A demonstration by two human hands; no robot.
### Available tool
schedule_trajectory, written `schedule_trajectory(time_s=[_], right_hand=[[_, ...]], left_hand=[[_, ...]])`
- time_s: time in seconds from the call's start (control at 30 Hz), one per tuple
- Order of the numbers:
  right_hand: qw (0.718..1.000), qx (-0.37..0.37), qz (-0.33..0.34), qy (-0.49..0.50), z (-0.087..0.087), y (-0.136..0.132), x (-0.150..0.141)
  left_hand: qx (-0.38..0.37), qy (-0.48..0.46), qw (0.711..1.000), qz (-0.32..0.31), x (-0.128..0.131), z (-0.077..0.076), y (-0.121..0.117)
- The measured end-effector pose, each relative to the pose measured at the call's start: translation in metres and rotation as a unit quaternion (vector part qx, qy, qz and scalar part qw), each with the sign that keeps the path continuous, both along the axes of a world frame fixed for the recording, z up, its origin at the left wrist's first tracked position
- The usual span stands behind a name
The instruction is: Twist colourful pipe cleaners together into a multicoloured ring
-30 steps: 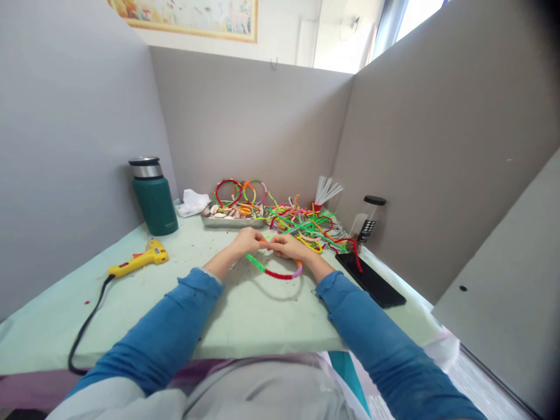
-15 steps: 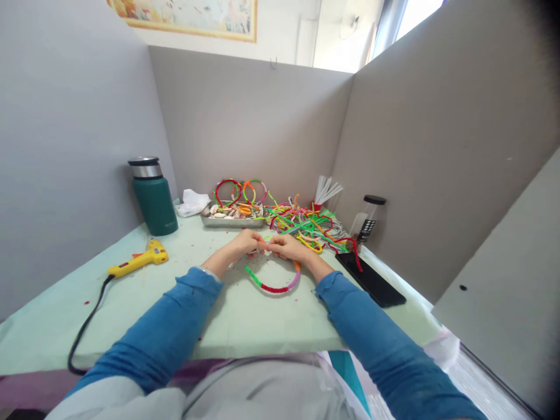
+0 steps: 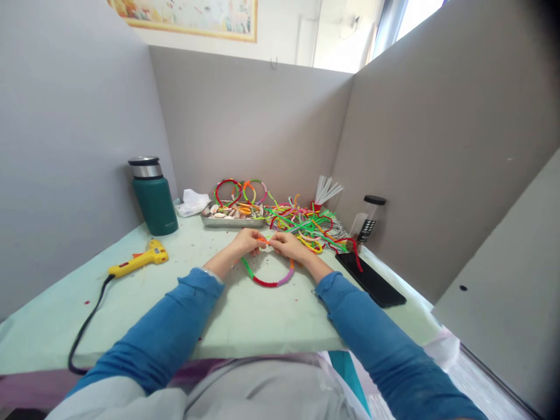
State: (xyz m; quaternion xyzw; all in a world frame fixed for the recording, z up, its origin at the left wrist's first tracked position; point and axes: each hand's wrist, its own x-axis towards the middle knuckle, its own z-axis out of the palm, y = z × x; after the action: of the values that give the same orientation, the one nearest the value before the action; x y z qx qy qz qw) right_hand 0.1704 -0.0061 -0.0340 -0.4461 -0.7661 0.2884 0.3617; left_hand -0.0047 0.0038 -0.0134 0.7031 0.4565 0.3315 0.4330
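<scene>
Both my hands meet over the pale green table (image 3: 245, 321), pinching the top of a multicoloured pipe-cleaner ring (image 3: 268, 282). My left hand (image 3: 246, 241) is closed on the ring's left end, and my right hand (image 3: 286, 245) is closed on its right end at an orange section. The ring's green, red and pink lower arc hangs toward me, near the tabletop. Both forearms wear blue sleeves.
A heap of loose pipe cleaners (image 3: 306, 224) lies behind my hands, beside a metal tray (image 3: 234, 221) of shells with finished rings. A green flask (image 3: 154, 197) and yellow glue gun (image 3: 137, 262) are at left. A black phone (image 3: 371, 280) and clear jar (image 3: 367, 224) sit right.
The ring's lower arc has drawn in smaller and closer to my hands as the ends are worked together. My hands have stayed in place.
</scene>
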Motion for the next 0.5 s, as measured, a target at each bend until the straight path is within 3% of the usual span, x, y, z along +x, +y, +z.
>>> schedule_trajectory(time_s=[0.37,0.5], right_hand=[[1.0,-0.009,0.008,0.013,-0.0024,0.0015,-0.0027],[0.999,-0.014,0.015,0.03,-0.0041,0.0027,-0.0031]], left_hand=[[0.029,0.007,0.999,0.02,0.0046,-0.004,-0.0002],[0.079,0.052,0.995,0.016,0.0047,-0.008,0.0038]])
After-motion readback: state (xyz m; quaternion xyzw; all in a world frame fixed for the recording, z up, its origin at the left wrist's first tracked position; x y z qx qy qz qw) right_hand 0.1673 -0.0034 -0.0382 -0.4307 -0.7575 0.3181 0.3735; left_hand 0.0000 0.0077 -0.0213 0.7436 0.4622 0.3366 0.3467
